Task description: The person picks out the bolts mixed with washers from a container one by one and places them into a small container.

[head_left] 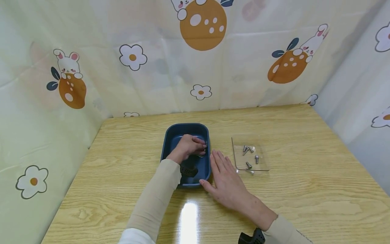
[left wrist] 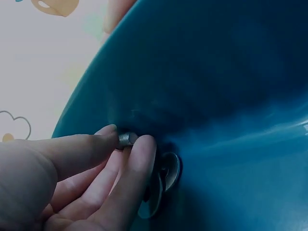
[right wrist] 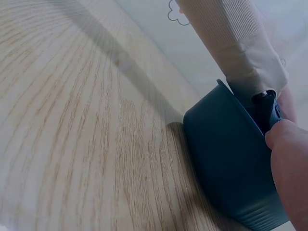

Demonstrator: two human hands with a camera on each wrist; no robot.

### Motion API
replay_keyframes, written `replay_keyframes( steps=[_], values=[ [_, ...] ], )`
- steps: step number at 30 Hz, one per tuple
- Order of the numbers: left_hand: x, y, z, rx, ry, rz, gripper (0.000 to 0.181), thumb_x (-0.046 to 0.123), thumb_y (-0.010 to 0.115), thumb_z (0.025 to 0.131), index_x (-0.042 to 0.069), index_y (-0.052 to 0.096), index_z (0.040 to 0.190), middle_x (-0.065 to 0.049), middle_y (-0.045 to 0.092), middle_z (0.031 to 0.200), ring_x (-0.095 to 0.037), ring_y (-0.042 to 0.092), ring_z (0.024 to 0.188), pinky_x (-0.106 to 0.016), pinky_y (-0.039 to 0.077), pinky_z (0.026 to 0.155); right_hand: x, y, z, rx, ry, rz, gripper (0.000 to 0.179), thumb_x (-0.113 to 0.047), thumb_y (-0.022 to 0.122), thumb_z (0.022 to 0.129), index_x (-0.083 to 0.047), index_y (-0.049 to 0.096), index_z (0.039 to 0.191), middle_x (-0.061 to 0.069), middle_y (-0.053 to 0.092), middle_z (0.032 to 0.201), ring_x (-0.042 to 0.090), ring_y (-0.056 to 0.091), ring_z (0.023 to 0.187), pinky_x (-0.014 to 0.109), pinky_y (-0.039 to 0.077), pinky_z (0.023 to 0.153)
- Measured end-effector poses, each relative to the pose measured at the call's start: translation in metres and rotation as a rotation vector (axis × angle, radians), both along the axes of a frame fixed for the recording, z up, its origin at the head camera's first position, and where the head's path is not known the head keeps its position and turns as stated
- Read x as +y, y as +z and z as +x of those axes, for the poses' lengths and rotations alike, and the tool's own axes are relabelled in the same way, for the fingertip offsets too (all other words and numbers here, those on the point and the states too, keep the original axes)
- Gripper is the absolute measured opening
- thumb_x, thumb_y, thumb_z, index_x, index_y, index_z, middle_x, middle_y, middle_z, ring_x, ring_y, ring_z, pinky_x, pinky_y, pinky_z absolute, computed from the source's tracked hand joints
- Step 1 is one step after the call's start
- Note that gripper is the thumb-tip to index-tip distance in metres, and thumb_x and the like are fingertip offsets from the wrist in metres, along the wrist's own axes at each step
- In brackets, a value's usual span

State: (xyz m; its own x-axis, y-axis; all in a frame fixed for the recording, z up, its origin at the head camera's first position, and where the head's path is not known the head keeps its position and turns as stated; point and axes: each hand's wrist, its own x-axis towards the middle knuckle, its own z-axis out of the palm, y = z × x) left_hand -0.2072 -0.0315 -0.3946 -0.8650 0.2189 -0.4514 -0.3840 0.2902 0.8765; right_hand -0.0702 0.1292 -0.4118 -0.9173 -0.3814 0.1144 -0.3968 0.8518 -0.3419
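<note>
In the head view my left hand (head_left: 189, 145) reaches down into a dark blue tray (head_left: 202, 173), near its right wall. Thumb and finger pinch a small threaded metal screw (left wrist: 127, 139), seen in the left wrist view, where only a short length shows. Just below the fingertips lie round metal discs (left wrist: 171, 171) that look like washers, partly hidden by a finger. My right hand (head_left: 226, 186) lies against the outside of the tray's right wall with its fingers straight, and its thumb (right wrist: 284, 137) is at the rim in the right wrist view.
To the right of the tray, a clear square plate (head_left: 243, 162) lies on the wooden table (head_left: 304, 162). Several silver screws (head_left: 257, 159) are scattered on it, one at its front edge. A patterned curtain (head_left: 161, 91) hangs behind the table.
</note>
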Motion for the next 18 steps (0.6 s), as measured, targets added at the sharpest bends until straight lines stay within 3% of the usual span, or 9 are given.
replay_keyframes(
  steps=[10,18],
  values=[
    [-0.006,0.002,0.0,0.03,-0.011,-0.001,0.022,0.009,0.065,0.095,-0.001,0.07,0.114,-0.016,0.074,0.107,-0.025,0.075,0.096,-0.035,0.061,0.088,0.002,-0.002,-0.002,0.005,-0.011,0.002,0.089,-0.061,0.045,0.098,0.002,0.021,0.155,0.019,0.016,0.165,0.032,0.012,0.155,0.053,0.015,0.127],
    [-0.012,0.009,0.003,0.077,-0.034,0.018,0.024,0.009,0.065,0.096,-0.001,0.07,0.116,-0.017,0.072,0.111,-0.028,0.073,0.101,-0.04,0.058,0.096,0.002,0.0,-0.003,0.005,-0.004,0.011,0.089,-0.061,0.044,0.098,0.002,0.018,0.156,0.018,0.013,0.166,0.032,0.011,0.155,0.052,0.014,0.127]
  ],
)
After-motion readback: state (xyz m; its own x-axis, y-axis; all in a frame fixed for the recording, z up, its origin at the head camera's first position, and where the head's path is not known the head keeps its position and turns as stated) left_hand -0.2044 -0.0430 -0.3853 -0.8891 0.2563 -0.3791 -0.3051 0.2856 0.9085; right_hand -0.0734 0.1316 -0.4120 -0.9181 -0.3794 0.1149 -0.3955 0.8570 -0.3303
